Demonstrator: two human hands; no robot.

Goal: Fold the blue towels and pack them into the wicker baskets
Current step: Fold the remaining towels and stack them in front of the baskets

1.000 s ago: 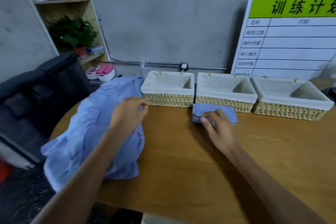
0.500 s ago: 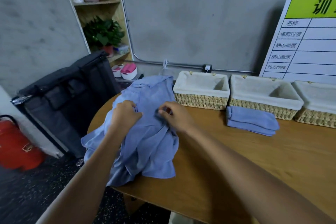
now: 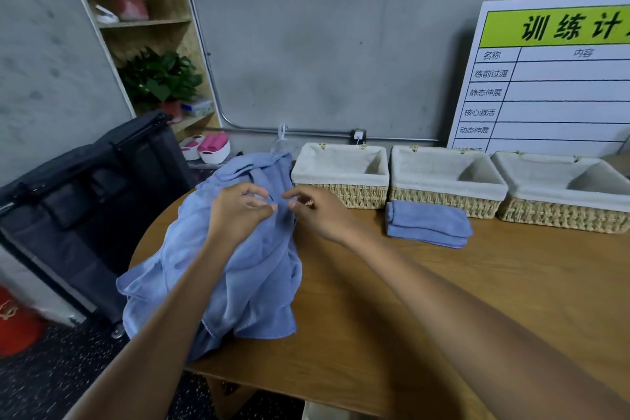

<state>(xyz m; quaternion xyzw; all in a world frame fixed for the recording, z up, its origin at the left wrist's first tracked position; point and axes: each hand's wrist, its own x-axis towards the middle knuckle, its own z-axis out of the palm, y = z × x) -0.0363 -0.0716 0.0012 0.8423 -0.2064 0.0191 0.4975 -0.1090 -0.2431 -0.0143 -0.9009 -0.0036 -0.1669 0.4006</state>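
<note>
A bare grey concrete wall [image 3: 324, 44] runs behind the wooden bench [image 3: 443, 300], whose near left edge is rounded. A thin metal pipe [image 3: 306, 130] runs along the wall just above the bench and bends upward at the left, with a small box [image 3: 358, 135] set on it. A white board [image 3: 552, 78] with a green header and ruled rows leans against the wall at the right. In the left corner stands a wooden shelf [image 3: 160, 24] with potted green plants [image 3: 160, 78]. Below it lie pink and white slippers [image 3: 208, 147]. A dark fabric case [image 3: 85, 187] stands beside the bench. The floor [image 3: 51, 378] is dark and speckled, with something red [image 3: 15, 324] at the left edge.
</note>
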